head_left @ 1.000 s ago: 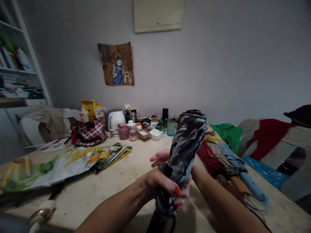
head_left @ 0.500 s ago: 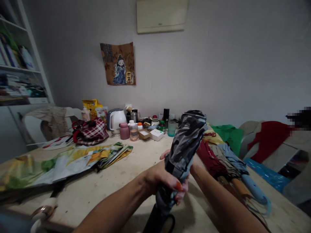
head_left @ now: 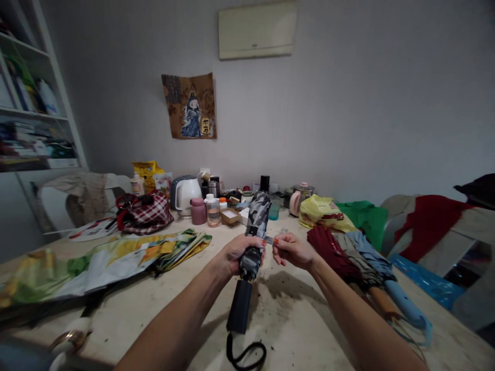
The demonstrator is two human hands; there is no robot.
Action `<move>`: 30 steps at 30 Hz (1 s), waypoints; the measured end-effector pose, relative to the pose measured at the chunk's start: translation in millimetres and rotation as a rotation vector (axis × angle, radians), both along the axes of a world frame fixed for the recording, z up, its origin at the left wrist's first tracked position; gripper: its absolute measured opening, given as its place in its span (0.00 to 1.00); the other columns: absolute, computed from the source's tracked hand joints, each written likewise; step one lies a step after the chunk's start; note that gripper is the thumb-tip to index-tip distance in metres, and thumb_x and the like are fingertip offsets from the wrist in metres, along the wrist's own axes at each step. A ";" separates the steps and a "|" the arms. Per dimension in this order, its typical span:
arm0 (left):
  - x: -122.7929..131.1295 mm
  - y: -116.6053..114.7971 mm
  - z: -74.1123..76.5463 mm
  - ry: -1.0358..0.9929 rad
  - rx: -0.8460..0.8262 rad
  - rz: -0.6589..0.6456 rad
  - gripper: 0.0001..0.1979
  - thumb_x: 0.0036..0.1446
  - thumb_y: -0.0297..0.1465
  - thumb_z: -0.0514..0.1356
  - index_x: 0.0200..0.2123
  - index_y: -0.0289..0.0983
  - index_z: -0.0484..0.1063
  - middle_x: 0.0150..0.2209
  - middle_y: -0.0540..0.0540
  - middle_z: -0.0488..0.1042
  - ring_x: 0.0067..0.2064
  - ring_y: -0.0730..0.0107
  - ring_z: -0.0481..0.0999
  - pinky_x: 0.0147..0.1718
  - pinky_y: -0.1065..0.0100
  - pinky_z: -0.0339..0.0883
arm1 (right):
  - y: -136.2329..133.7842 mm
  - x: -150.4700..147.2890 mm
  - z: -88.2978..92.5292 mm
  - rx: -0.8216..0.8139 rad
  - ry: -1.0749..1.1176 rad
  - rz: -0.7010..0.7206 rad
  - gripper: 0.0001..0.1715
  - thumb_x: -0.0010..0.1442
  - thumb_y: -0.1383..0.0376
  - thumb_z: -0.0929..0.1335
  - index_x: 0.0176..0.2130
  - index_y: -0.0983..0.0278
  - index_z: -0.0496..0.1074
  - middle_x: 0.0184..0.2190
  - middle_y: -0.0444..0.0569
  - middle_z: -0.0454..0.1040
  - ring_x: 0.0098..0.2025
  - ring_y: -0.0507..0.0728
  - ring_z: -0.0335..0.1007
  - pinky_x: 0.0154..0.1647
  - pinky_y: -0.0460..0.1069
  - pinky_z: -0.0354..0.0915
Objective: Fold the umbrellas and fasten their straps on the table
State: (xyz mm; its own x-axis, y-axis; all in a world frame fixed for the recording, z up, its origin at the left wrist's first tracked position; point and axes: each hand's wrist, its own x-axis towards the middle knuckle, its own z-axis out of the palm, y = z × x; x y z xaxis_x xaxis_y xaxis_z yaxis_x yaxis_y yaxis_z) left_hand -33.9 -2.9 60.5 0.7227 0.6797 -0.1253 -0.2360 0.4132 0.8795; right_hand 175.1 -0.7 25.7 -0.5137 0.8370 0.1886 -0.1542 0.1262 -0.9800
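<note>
A folded grey camouflage umbrella (head_left: 258,214) tilts above the table, its black handle (head_left: 240,305) and wrist loop toward me. My left hand (head_left: 244,250) is wrapped round its lower canopy. Between the thumb and fingers of my right hand (head_left: 292,248) is the end of a short grey strap (head_left: 269,240), drawn out to the right from the umbrella. To the right lie several furled umbrellas: a dark red one (head_left: 334,252), a beige one and a light blue one (head_left: 371,255). On the left rests a yellow, green and white umbrella (head_left: 116,257).
Along the back of the table (head_left: 309,319) stand a white kettle (head_left: 188,195), a pink jar (head_left: 198,211), bottles and small boxes. A yellow plastic bag (head_left: 325,212) and a green bag (head_left: 363,216) are at the back right. A plaid bag (head_left: 149,212) sits at the back left.
The camouflage umbrella has moved lower and farther from me, and its handle now shows fully. My right hand has come from behind it to its right side and pinches the strap.
</note>
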 end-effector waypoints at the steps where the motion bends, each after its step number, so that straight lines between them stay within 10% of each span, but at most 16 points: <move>1: -2.2 -2.5 4.0 -0.036 -0.010 0.007 0.09 0.40 0.26 0.63 0.26 0.33 0.65 0.21 0.51 0.69 0.20 0.79 0.67 0.22 0.75 0.64 | -0.5 -0.5 0.4 0.002 0.000 0.001 0.26 0.55 0.50 0.72 0.25 0.71 0.69 0.18 0.51 0.73 0.16 0.48 0.64 0.16 0.41 0.58; 8: -18.2 -22.5 27.8 -0.267 0.035 -0.115 0.18 0.36 0.32 0.69 0.28 0.34 0.64 0.22 0.53 0.65 0.21 0.82 0.63 0.21 0.77 0.62 | -4.4 -1.5 8.7 0.017 0.035 0.012 0.28 0.50 0.48 0.74 0.22 0.69 0.67 0.13 0.46 0.68 0.12 0.47 0.58 0.11 0.41 0.49; 24: 3.4 -6.5 4.7 0.239 0.439 0.423 0.12 0.33 0.29 0.65 0.24 0.35 0.66 0.19 0.51 0.68 0.20 0.77 0.66 0.20 0.72 0.60 | -40.0 -27.5 42.3 0.335 -0.268 -0.361 0.21 0.56 0.51 0.68 0.28 0.68 0.71 0.19 0.44 0.68 0.19 0.47 0.58 0.20 0.43 0.54; 30: 4.2 -16.6 6.9 0.121 0.470 0.240 0.19 0.30 0.26 0.67 0.31 0.33 0.71 0.25 0.49 0.72 0.25 0.76 0.68 0.23 0.73 0.61 | -50.6 -25.7 39.4 0.434 -0.329 -0.401 0.24 0.58 0.50 0.67 0.23 0.66 0.66 0.16 0.42 0.61 0.19 0.47 0.52 0.20 0.44 0.49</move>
